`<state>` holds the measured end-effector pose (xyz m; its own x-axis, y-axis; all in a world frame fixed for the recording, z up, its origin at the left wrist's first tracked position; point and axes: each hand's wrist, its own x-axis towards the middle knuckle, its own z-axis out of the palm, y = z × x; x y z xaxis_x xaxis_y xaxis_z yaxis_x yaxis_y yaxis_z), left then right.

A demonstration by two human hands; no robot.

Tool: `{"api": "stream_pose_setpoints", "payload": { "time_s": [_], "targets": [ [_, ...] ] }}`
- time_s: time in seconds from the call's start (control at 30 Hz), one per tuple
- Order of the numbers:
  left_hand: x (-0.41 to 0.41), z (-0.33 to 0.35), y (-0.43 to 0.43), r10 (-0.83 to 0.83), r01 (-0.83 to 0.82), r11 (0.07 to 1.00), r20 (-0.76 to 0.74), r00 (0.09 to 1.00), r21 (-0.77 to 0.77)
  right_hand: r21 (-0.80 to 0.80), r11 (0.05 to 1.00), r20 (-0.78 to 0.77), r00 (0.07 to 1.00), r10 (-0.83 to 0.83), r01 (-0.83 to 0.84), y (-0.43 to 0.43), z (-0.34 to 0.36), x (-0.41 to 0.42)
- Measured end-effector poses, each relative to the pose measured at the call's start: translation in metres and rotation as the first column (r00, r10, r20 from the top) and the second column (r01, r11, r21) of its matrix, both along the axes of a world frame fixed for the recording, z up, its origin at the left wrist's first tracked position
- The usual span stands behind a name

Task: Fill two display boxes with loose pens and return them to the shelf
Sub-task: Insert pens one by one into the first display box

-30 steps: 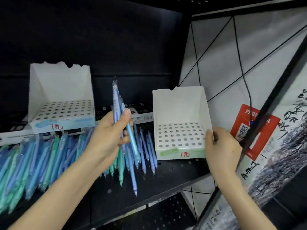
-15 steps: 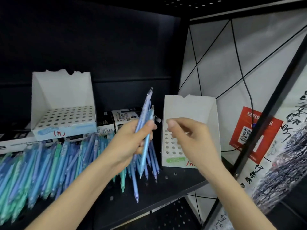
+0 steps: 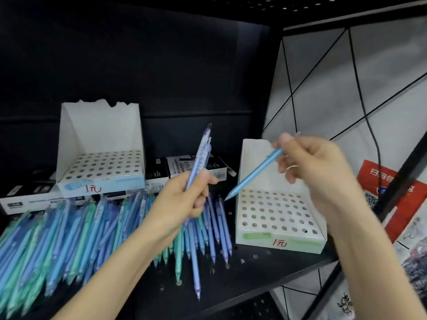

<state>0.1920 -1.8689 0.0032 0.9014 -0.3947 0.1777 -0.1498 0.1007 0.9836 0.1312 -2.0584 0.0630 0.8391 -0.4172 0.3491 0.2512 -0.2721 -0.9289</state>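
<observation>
My left hand grips a small bunch of blue pens upright above the shelf. My right hand pinches a single light-blue pen, tip slanting down toward the rear left corner of the right display box, a white box with a grid of empty holes and a green label. A second white display box with empty holes and a blue label stands at the back left. Many loose blue and green pens lie spread across the black shelf.
Flat black-and-white marker cartons lie behind the pens, between the two boxes, with more under the left box. A black frame post, a hanging cable and a red QR sign are at the right. The shelf's front edge runs below the right box.
My right hand has pulled one light-blue pen from the bunch and moved right with it over the right box. That box now faces me squarely. My left hand keeps the remaining pens.
</observation>
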Motion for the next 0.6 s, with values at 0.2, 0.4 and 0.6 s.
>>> {"api": "stream_pose_setpoints", "payload": {
  "time_s": [0.2,0.4,0.6],
  "targets": [
    [0.003,-0.007,-0.007,0.015,-0.015,1.0,-0.055,0.998,-0.016,-0.276,0.94,0.047,0.979,-0.196,0.202,-0.024,0.005,0.01],
    [0.003,-0.012,-0.011,0.001,-0.001,1.0,-0.039,0.999,0.001,-0.345,0.935,-0.078,0.99,-0.118,0.084,-0.013,-0.015,0.036],
    [0.002,-0.016,-0.011,-0.019,0.019,1.0,0.007,1.0,0.022,-0.449,0.893,-0.108,0.989,-0.099,0.04,-0.013,-0.009,0.046]
  ]
}}
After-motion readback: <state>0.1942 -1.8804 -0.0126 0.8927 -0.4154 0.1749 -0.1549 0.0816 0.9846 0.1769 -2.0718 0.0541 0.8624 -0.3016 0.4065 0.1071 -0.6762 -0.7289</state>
